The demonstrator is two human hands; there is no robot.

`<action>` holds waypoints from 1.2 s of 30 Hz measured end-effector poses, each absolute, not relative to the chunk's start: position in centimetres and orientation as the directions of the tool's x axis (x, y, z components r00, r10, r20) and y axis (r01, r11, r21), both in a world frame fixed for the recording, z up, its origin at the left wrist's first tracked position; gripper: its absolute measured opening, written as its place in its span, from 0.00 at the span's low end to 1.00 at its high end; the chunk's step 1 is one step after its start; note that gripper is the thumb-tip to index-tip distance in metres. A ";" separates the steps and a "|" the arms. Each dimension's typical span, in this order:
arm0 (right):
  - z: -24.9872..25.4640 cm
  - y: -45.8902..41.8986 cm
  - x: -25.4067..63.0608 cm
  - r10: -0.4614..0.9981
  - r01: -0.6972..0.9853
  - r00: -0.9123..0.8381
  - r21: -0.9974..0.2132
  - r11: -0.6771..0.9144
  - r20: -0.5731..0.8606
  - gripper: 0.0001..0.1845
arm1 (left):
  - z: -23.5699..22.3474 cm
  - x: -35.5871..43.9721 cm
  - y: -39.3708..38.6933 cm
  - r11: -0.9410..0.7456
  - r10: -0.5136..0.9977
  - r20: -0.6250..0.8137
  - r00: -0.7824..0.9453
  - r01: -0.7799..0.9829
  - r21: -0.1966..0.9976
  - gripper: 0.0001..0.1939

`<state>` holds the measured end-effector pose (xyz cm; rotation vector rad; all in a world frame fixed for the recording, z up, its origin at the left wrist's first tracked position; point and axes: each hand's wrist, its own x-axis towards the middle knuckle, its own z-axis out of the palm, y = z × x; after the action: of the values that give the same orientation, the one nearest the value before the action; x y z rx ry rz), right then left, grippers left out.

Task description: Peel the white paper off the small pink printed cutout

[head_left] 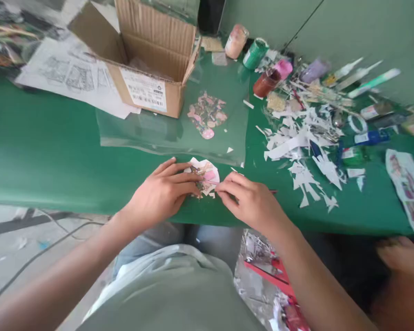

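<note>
A small printed paper piece (209, 174) with pink and brown figures and a white border lies near the table's front edge. My left hand (162, 188) rests on its left side, fingers stretched out and pressing it down. At the right edge of the paper, my right hand (244, 195) is closed in a pinch around a thin stick-like tool (273, 191). Its dark reddish end shows behind the hand, and a thin pinkish length reaches over the paper. Which tool it is, I cannot make out. Tiny white scraps (212, 195) lie beside the paper.
An open cardboard box (152, 87) and a pile of cut-out pieces (207, 112) rest on a clear plastic sheet (141, 138). White paper scraps (296, 142), paint jars (255, 54) and tubes crowd the right. A printed strip (407, 188) lies far right, near another person's arm (400, 276).
</note>
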<state>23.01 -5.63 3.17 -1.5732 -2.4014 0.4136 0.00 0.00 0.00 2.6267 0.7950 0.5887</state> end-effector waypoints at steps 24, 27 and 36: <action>1.8 -5.4 21.0 0.896 0.843 -0.377 -0.313 0.438 0.235 0.11 | -0.4 -0.3 -0.1 -0.814 0.565 0.345 0.749 0.437 0.384 0.17; 1.7 -5.2 20.9 0.896 0.839 -0.375 -0.325 0.437 0.237 0.12 | -0.4 -0.3 -0.1 -0.821 0.556 0.356 0.752 0.429 0.377 0.17; 1.6 -4.6 21.0 0.871 0.811 -0.425 -0.324 0.487 0.247 0.12 | -0.6 -0.3 -0.1 -0.827 0.548 0.362 0.754 0.423 0.370 0.17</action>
<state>20.99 -4.61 1.62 -1.4040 -2.3583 0.2179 -0.33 -0.07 -0.55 2.6877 0.7591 0.6760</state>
